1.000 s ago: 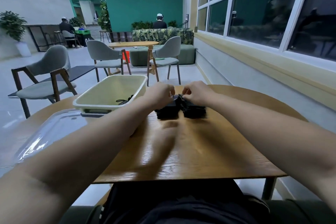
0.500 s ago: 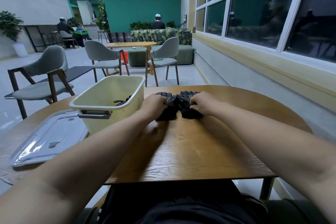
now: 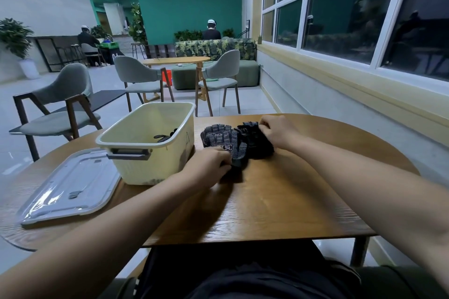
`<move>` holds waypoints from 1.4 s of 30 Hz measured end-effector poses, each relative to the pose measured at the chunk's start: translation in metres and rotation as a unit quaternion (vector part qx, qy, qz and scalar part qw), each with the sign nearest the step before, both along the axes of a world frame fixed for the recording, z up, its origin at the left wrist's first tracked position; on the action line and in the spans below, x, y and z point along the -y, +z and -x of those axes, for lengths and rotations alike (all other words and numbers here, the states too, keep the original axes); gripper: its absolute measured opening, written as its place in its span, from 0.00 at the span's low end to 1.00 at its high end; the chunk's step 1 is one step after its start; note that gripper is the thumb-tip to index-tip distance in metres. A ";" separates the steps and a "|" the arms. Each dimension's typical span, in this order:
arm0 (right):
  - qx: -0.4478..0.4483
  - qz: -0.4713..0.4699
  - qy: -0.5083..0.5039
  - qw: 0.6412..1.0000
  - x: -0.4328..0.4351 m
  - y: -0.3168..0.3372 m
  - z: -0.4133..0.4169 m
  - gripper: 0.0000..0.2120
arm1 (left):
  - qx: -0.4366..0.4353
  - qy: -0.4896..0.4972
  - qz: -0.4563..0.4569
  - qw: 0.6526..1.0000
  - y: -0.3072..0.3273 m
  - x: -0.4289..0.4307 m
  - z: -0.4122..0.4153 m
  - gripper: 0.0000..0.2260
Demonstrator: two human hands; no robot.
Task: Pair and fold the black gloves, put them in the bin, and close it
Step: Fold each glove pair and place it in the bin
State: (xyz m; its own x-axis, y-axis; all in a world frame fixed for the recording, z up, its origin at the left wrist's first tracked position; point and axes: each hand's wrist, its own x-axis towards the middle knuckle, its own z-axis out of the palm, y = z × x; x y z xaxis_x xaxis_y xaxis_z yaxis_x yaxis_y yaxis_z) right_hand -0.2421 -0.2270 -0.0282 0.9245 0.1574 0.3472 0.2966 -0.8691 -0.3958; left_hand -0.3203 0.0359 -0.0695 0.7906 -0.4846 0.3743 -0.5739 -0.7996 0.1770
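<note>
Gloves (image 3: 224,139) are lying on the bench (image 3: 279,201), touching, just right of the open bin (image 3: 145,153). Your left hand (image 3: 210,164) is pinching the nearer cuff, grip clamped. Your right hand (image 3: 274,132) is curling onto the other glove's finger end. Lid (image 3: 70,187) is lying left of the bin.
</note>
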 end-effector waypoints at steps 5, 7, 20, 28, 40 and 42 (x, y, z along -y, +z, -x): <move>0.005 -0.042 0.005 0.999 0.004 0.015 0.008 0.07 | -0.066 -0.031 -0.003 0.997 -0.007 -0.004 0.032 0.07; 0.012 -0.056 0.004 0.998 0.003 0.020 0.012 0.08 | -0.072 -0.042 0.010 0.996 -0.008 -0.004 0.043 0.07; -0.031 -0.251 -0.009 0.967 -0.009 0.053 0.025 0.10 | -0.062 0.013 -0.021 0.998 -0.015 0.001 0.048 0.18; -0.050 -0.342 0.009 0.938 -0.019 0.076 0.038 0.13 | -0.046 -0.033 -0.004 0.998 -0.017 0.008 0.069 0.16; -0.117 -0.443 0.065 0.887 -0.047 0.089 0.073 0.05 | -0.054 0.008 0.213 0.975 0.041 0.009 0.061 0.08; -0.131 -0.449 0.076 0.881 -0.053 0.087 0.079 0.05 | -0.061 0.023 0.269 0.961 0.056 0.009 0.059 0.11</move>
State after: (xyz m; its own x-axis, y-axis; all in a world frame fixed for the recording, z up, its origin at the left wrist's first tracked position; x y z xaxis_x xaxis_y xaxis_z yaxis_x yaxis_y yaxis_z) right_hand -0.3211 -0.1741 0.0592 0.9832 0.0580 0.1728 0.1791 -0.1292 -0.9753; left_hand -0.3791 0.0265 -0.0131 0.8601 -0.2107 0.4646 -0.4895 -0.5975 0.6351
